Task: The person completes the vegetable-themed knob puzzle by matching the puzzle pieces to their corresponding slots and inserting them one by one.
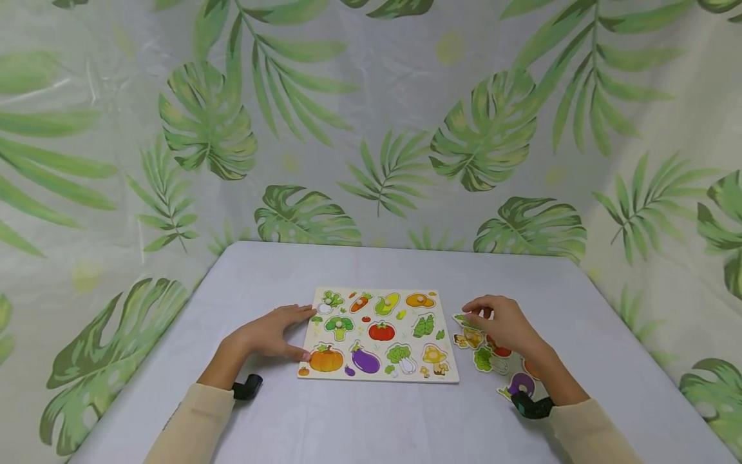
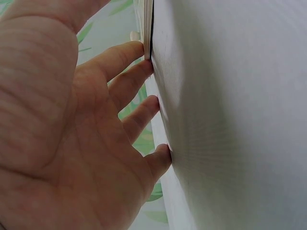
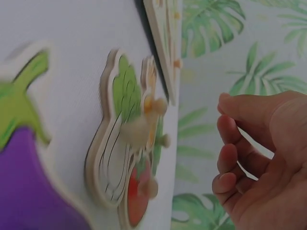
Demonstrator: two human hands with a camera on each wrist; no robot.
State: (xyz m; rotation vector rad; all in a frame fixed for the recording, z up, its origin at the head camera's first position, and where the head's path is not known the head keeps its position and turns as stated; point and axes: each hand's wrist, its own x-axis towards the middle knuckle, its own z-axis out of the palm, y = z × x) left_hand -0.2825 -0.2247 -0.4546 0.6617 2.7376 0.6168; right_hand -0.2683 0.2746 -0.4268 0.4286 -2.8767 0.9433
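Note:
A wooden vegetable puzzle board (image 1: 356,380) lies mid-table, with knobs visible on several pieces in its upper part. At its left edge rests my left hand (image 1: 275,332), fingers spread; in the left wrist view the fingertips (image 2: 139,48) touch the board's side and the tabletop. My right hand (image 1: 504,322) hovers over loose knobbed pieces right of the board. Its fingers (image 3: 228,158) bend loosely, with nothing visible between them and the thumb. Beneath and around it lie a mushroom piece (image 1: 472,338), a bok choy piece (image 3: 112,148), a tomato piece (image 3: 136,196), an eggplant piece (image 3: 38,177) and a green piece (image 1: 462,319).
A pale cloth covers the table (image 1: 371,425). Behind it hangs a leaf-patterned curtain (image 1: 382,129). An orange piece (image 1: 530,368) is partly hidden by the right forearm. Dark wrist cameras (image 1: 248,388) sit on both wrists.

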